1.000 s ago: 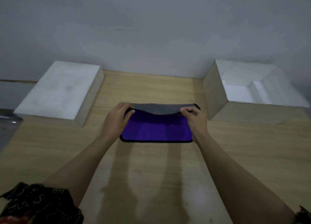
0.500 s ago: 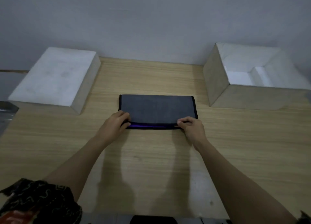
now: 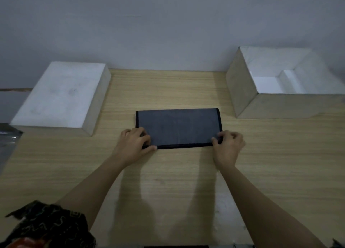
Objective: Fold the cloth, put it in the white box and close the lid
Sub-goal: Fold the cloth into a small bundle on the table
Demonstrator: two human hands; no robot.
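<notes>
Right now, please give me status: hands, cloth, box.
Left hand and right hand pinch near corners of cloth. Cloth folded, flat on table. White box open at right, lid at left. Nothing between.

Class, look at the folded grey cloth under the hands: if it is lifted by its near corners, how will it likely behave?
The cloth lies thin and flat, so it is probably light and floppy, sagging between the left hand and right hand. Its loose layers may fall open.

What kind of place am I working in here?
Probably a plain indoor tabletop setup for a demo, not a lived-in room: a bare wooden table against a blank grey wall, holding only the folded cloth, an open white box and its lid.
</notes>
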